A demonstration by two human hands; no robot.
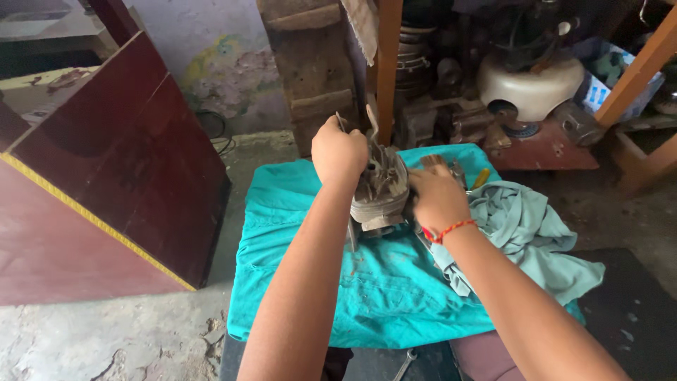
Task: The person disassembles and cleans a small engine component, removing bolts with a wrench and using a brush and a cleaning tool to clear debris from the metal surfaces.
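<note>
Engine cylinder (381, 189) is set on the cloth-covered table (367, 296) — gripped between left hand (338, 152) and right hand (438, 197); rag (525, 236) is bunched to its right, wooden panel (120, 162) is stood left of the table

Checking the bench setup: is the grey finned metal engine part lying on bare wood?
No, the grey finned metal engine part, gripped by the left hand and right hand, sits over a teal cloth.
</note>
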